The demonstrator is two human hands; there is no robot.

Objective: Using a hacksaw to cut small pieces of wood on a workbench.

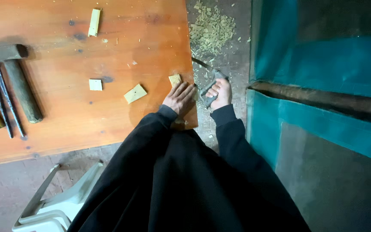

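beside table edge [190, 64], grey tool [211, 88] angled up-right

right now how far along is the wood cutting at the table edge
Some cutting looks done: shavings lie on the floor, and small cut pieces sit on the table. In hand: the left hand rests flat at the table edge by a wood block; the right hand grips a grey tool beside it. How much remains cannot be told.

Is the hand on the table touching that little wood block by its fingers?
Cannot tell. In the head view, the left hand lies flat on the table, fingertips right beside the small wood block, but no clear contact or gap shows.
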